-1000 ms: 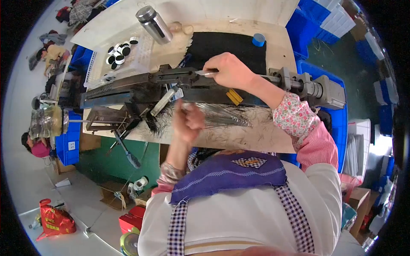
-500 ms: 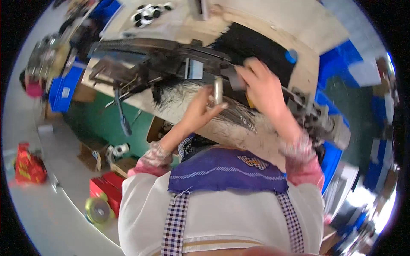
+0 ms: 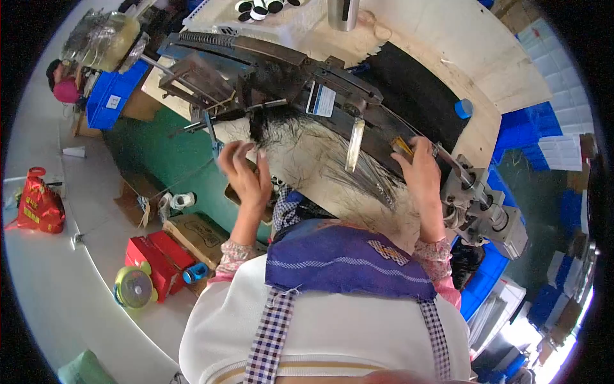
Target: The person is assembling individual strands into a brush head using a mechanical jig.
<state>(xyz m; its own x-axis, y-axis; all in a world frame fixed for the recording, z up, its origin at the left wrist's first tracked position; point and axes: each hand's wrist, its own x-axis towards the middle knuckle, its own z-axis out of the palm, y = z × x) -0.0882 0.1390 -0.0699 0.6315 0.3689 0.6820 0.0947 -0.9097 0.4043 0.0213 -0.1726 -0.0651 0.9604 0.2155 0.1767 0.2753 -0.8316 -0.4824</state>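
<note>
A dark metal bench machine [image 3: 275, 73] with a long arm and a coil spring spans the table before me. My left hand [image 3: 248, 178] is raised at its left, fingers bent and apart, beside a blue-handled lever [image 3: 213, 136]; I see nothing in it. My right hand [image 3: 421, 176] is at the machine's right part, thumb and forefinger closed about a small yellow piece [image 3: 401, 146]. Between the hands, a pale metal bar [image 3: 355, 144] sticks out toward me. Thin dark strands [image 3: 368, 179] lie below it, and a black hair-like tuft [image 3: 272, 125] is nearer my left hand.
Behind the machine are a black mat [image 3: 416, 83], a blue cap [image 3: 464, 109], a metal cup [image 3: 343, 14] and a white basket [image 3: 220, 25]. A motor-like metal unit [image 3: 492, 217] stands at right. Red boxes [image 3: 157, 262] and a small fan [image 3: 135, 286] are at lower left.
My left hand has moved left, away from the metal bar to beside the blue-handled lever. My right hand has drawn back nearer to me, onto the yellow piece. The view has shifted.
</note>
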